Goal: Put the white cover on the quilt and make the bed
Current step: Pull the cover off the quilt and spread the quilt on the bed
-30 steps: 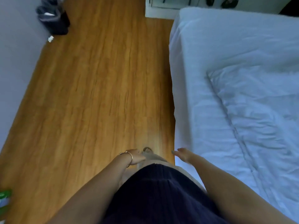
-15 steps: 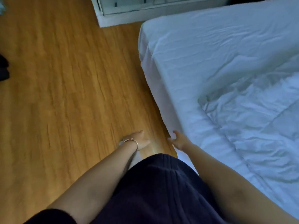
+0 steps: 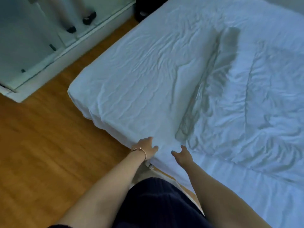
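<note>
Hands low at centre frame: left hand [image 3: 146, 147] resting loose-fingered on bed [image 3: 131, 89] edge, right hand [image 3: 183, 155] hovering, grip wide, empty. White quilt [image 3: 256, 102] rumpled at right. No readable writing.

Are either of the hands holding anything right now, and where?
Nothing is held. The left hand lies open at the sheet near the bed edge; the right hand reaches open above it.

Home bedroom: bed [image 3: 131, 89] with wrinkled white sheet, quilt [image 3: 255, 99] on it, wood floor [image 3: 41, 153], white wardrobe [image 3: 32, 46] alongside.
</note>
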Motion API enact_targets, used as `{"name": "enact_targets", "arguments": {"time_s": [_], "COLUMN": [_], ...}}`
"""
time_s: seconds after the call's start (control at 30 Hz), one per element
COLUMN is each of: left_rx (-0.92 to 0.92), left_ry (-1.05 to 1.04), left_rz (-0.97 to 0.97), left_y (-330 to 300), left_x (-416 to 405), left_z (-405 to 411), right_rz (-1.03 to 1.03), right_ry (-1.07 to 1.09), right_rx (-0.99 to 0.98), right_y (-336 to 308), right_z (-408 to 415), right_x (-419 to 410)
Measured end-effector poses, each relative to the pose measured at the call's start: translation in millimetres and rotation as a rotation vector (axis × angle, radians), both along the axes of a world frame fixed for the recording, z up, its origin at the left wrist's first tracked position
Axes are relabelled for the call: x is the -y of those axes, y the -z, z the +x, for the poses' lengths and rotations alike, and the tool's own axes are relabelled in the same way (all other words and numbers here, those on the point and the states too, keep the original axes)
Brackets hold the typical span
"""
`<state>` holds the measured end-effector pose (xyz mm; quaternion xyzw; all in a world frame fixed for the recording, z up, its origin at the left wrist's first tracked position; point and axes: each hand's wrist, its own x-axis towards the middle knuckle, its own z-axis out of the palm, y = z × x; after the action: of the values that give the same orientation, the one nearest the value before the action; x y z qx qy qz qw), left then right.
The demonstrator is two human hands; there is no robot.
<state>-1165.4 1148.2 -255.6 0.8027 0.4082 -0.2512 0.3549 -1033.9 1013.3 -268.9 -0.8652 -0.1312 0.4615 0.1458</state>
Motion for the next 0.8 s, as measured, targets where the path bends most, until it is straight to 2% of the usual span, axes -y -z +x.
{"name": "enact_targets", "arguments": {"time_s": [0.1, 0.3, 0.4, 0.47, 0.63, 0.73, 0.8], "left_rx": [0.014, 0.000, 0.082, 0.175, 0.247, 0.238, 0.242], "left_ry": [0.122, 0.426, 0.541, 0.586, 0.741, 0.897, 0.978], "left_rz": [0.051, 0.062, 0.055, 0.003, -0.182, -0.135, -0.077], "left_y": [-4.8, -12.9, -16.2, -13.9, 4.9, 17.0, 24.4], "left_x": [-42.0, -98.6, -115.1, -124.8, -148.6, -173.8, -188.7], "left_z": [45.7, 136.2, 180.4, 202.9, 203.4, 203.2, 206.6], "right_rz": [0.070, 0.165, 0.179, 0.230, 0.201, -0.072, -0.185], "right_ry": [0.186, 0.732, 1.011, 1.107, 1.140, 0.927, 0.773], "right_rx": [0.051, 0.174, 0.134, 0.110, 0.226, 0.444, 0.589], "right_y": [4.2, -8.8, -6.6, -1.4, 9.5, 10.7, 12.2], "right_z": [26.6, 31.5, 34.9, 40.2, 40.5, 36.5, 36.9], "right_x": [-24.2, -44.9, -58.9, -72.2, -112.0, -134.6, -145.2]}}
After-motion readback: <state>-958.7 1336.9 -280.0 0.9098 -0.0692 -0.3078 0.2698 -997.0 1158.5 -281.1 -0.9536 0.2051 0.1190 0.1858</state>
